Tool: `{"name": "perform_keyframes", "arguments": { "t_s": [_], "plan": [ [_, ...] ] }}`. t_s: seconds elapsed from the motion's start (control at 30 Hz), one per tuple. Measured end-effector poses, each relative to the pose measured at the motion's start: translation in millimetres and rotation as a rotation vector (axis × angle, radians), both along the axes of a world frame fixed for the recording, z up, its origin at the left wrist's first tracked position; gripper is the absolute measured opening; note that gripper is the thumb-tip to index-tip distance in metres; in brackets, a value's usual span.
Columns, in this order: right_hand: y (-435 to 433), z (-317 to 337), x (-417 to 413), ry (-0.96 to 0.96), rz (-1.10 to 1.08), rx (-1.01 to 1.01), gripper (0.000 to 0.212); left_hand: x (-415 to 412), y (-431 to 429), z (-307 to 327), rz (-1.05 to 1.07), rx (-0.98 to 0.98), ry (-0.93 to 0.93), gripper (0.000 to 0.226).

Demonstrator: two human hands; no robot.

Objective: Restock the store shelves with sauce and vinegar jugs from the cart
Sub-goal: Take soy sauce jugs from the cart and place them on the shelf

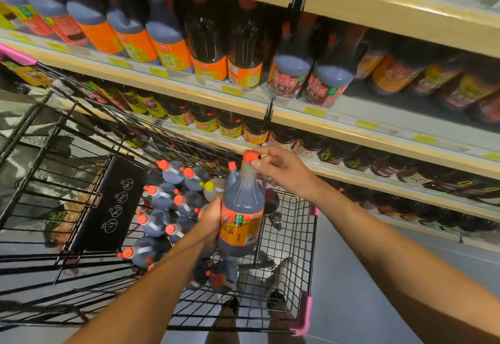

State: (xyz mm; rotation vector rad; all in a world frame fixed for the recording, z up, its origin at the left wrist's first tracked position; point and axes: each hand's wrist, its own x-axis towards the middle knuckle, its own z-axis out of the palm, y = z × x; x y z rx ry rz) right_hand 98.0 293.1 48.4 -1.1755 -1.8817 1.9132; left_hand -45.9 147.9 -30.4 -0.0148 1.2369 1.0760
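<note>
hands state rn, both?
Left hand: grips the sauce jug by its body.
Right hand: holds the same jug at its neck.

Over a black wire cart [295, 224], the left hand [212, 221] grips the labelled body of a dark sauce jug [242, 216], held upright, while the right hand [278, 170] pinches its neck just beside the red cap. More red-capped jugs [162, 194] lie in the cart. Behind, wooden shelves [351, 138] hold rows of dark bottles [244, 54].

Even, bright overhead store light. Motion blur smears upper shelf bottles [167, 43]. Wide-angle bending at edges. Soft shadows under shelves [378, 132].
</note>
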Motion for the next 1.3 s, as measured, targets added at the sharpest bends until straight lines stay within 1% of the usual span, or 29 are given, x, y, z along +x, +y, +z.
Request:
{"name": "perform_keyframes", "arguments": {
  "t_s": [0.07,0.1,0.13,0.17,0.2,0.27,0.3,0.33,0.4,0.43,0.47,0.53,0.63,0.7,0.73,0.87,0.93,1.0,1.1,1.23,1.3],
  "plan": [
    [-3.1,-24.0,3.3,-0.068,-0.203,-0.15,0.028,-2.2,-5.9,-6.2,0.02,0.028,-0.028,0.068],
    [-4.6,-39.0,8.7,-0.137,-0.302,-0.216,0.026,-4.3,-8.8,-9.5,0.015,0.044,-0.041,0.07],
    [-7.0,-56.1,16.9,-0.237,-0.353,-0.254,0.02,-7.0,-11.0,-13.3,0.01,0.057,-0.053,0.068],
    [-11.7,-73.8,27.7,-0.334,-0.357,-0.282,0.014,-9.7,-12.6,-16.6,0.01,0.064,-0.058,0.062],
    [-17.7,-91.5,37.9,-0.434,-0.309,-0.284,0.015,-12.1,-14.0,-19.8,0.016,0.071,-0.055,0.056],
    [-30.4,-128.0,55.2,-0.636,-0.171,-0.246,0.015,-15.2,-15.8,-24.7,0.037,0.072,-0.038,0.051],
    [-37.0,-141.7,60.3,-0.723,-0.115,-0.211,0.009,-16.4,-16.3,-25.9,0.048,0.072,-0.025,0.05],
    [-43.9,-152.9,62.6,-0.794,-0.08,-0.182,0.015,-17.2,-16.5,-26.4,0.057,0.074,-0.007,0.049],
    [-54.6,-174.1,61.8,-0.873,-0.065,-0.124,0.049,-18.1,-17.1,-28.2,0.057,0.082,0.021,0.048],
    [-59.0,-183.2,59.6,-0.887,-0.073,-0.092,0.063,-18.4,-18.3,-29.0,0.054,0.089,0.022,0.047],
    [-62.4,-191.8,57.1,-0.884,-0.086,-0.064,0.073,-18.4,-19.5,-28.5,0.055,0.09,0.028,0.046],
    [-66.7,-206.0,52.9,-0.837,-0.122,-0.019,0.085,-19.1,-22.8,-30.9,0.079,0.074,0.057,0.044],
    [-67.1,-221.3,46.3,-0.774,-0.16,0.084,0.088,-21.1,-25.4,-31.4,0.137,0.034,0.079,0.047],
    [-66.8,-230.1,42.9,-0.755,-0.202,0.162,0.088,-23.9,-28.1,-35.3,0.159,-0.033,0.107,0.062],
    [-67.0,-234.3,41.9,-0.743,-0.231,0.184,0.09,-25.0,-28.6,-35.9,0.161,-0.044,0.117,0.065],
    [-70.2,-250.0,40.9,-0.641,-0.34,0.185,0.101,-29.0,-34.8,-47.0,0.231,-0.061,0.113,0.062],
    [-71.6,-255.9,38.5,-0.573,-0.391,0.138,0.099,-32.8,-39.5,-53.1,0.263,-0.061,0.122,0.051],
    [-70.4,-259.8,35.7,-0.52,-0.423,0.107,0.094,-34.3,-41.1,-54.7,0.221,-0.013,0.09,0.042],
    [-67.8,-263.3,36.0,-0.489,-0.436,0.097,0.087,-37.9,-45.9,-53.1,0.183,0.052,0.067,0.045],
    [-66.6,-254.2,35.0,-0.47,-0.46,0.101,0.082,-41.5,-51.4,-49.6,0.207,0.057,0.11,0.045],
    [-67.3,-243.7,34.4,-0.426,-0.48,0.095,0.078,-43.1,-52.4,-46.1,0.213,0.062,0.128,0.046]
  ]
}}
